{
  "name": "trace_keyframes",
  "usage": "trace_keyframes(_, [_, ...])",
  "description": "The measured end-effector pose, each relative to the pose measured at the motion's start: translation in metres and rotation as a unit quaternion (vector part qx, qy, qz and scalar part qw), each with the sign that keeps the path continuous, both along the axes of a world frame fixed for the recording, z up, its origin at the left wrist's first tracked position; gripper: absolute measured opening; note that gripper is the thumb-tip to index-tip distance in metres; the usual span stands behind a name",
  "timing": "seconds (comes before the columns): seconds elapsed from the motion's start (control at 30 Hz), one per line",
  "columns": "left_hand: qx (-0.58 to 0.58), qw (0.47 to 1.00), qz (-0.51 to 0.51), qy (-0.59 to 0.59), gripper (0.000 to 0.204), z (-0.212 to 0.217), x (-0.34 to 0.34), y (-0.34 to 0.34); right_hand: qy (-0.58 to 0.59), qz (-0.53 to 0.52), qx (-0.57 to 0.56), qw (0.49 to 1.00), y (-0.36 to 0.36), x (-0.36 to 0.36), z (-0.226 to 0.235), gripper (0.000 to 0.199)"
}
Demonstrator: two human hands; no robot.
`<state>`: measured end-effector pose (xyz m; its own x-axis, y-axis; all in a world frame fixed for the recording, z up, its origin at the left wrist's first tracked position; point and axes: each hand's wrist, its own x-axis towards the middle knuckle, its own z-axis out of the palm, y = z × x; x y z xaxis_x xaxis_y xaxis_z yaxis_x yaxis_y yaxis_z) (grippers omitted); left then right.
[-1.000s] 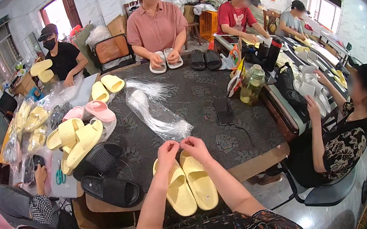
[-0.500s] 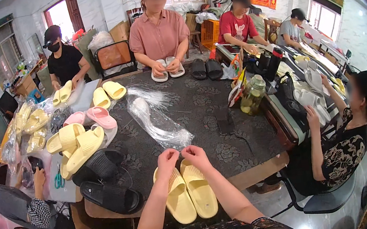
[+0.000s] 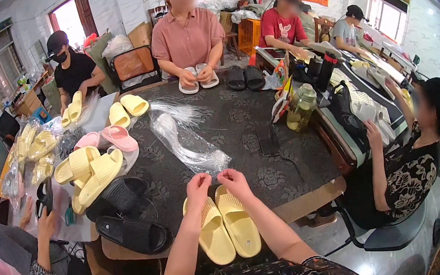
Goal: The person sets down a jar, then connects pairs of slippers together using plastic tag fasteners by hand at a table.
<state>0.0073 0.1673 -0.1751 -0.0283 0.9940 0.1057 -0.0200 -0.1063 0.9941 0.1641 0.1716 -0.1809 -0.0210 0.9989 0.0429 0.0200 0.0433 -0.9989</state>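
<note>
I have the pair of yellow slippers point(image 3: 241, 228) straddling the near edge of the surface point(image 3: 239, 115). At their toes, my left hand point(image 3: 199, 190) and right hand point(image 3: 234, 183) pinch their fingers closed; I can't tell on what. Clear strands point(image 3: 179, 143) lie beyond, black slippers point(image 3: 132, 233) to the left.

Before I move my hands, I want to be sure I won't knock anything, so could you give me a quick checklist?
1. Yellow slippers under the hands, side by side: ok.
2. Left hand and right hand apart: ok, with a narrow gap at the fingertips.
3. Anything thin pinched in the fingers: cannot tell, too fine to see.
4. Clear bundle free of the fingertips: cannot tell; its near end lies very close.
5. Way left of the left hand free: not ok, black slippers lie there.
6. Jar away from the right hand: ok.
</note>
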Motion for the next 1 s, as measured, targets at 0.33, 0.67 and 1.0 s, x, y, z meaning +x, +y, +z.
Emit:
trace_keyframes(0.33, [-0.008, 1.000, 0.017, -0.008, 0.013, -0.002, 0.000, -0.001, -0.008, 0.002, -0.003, 1.000, -0.003, -0.002, 0.005, 0.010])
trace_keyframes(0.67, [0.021, 1.000, 0.010, 0.009, 0.010, -0.001, -0.001, -0.001, 0.024, 0.010, 0.011, 1.000, -0.004, -0.002, 0.006, 0.014])
trace_keyframes(1.0, [0.022, 1.000, 0.007, -0.001, 0.010, -0.002, -0.002, -0.001, 0.013, -0.001, 0.002, 1.000, -0.003, -0.004, 0.006, 0.017])
